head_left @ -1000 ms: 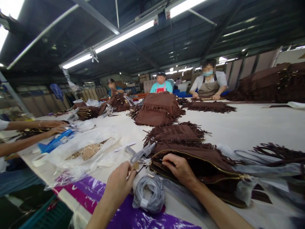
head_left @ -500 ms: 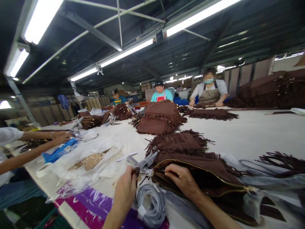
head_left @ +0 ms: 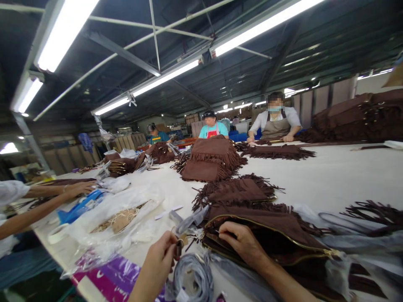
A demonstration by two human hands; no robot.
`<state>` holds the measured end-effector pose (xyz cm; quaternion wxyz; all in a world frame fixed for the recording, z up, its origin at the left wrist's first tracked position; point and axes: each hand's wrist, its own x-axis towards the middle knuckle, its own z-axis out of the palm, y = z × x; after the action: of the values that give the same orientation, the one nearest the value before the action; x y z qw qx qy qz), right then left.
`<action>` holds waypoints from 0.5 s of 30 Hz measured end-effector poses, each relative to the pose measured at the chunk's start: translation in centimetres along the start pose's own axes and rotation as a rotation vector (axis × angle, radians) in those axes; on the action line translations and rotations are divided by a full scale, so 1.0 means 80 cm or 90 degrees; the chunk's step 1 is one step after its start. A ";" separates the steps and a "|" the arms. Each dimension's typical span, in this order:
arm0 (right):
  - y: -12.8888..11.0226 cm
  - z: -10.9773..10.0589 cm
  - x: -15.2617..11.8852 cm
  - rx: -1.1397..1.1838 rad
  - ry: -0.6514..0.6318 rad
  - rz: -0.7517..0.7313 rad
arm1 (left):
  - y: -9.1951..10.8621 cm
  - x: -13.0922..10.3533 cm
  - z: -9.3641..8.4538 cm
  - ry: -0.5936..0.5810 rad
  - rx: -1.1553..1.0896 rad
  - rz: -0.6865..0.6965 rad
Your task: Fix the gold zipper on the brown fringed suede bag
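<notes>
A brown fringed bag (head_left: 267, 214) lies in front of me with its gold zipper unfastened and its dark inside showing. My right hand (head_left: 242, 243) is at the left part of the bag's mouth, fingers pinched together. A tiny pale tip shows at those fingers, too small to name. My left hand (head_left: 162, 256) is closed on a small dark brown tab (head_left: 179, 247), left of the bag. A coil of grey wrapped strap (head_left: 193, 277) sits just right of and below my left hand. A grey-wrapped piece (head_left: 192, 222) lies against the bag's left end.
More brown fringed bags (head_left: 208, 170) are stacked farther back on the white table (head_left: 302, 176). Clear plastic with tan tags (head_left: 122, 220) and a purple package (head_left: 110, 277) lie to the left. A co-worker's arms (head_left: 44, 205) reach in from the left; several people work across the table.
My left hand has turned and shifted slightly left and down, and its fingers are more curled around the brown tab. My right hand stays pinched at the bag's mouth.
</notes>
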<state>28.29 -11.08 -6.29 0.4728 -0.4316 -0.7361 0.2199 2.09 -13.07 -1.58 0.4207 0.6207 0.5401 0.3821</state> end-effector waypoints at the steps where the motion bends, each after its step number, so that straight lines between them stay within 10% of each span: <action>1: 0.000 0.000 0.000 -0.003 -0.003 -0.001 | 0.001 -0.003 -0.002 0.000 0.034 0.011; 15: 0.001 -0.002 -0.002 -0.011 -0.025 0.005 | -0.034 -0.047 -0.047 0.033 -0.456 -0.108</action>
<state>28.47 -11.20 -6.33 0.4537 -0.4341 -0.7454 0.2237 -2.83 -16.21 -2.88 0.6280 0.3769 0.4321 0.5262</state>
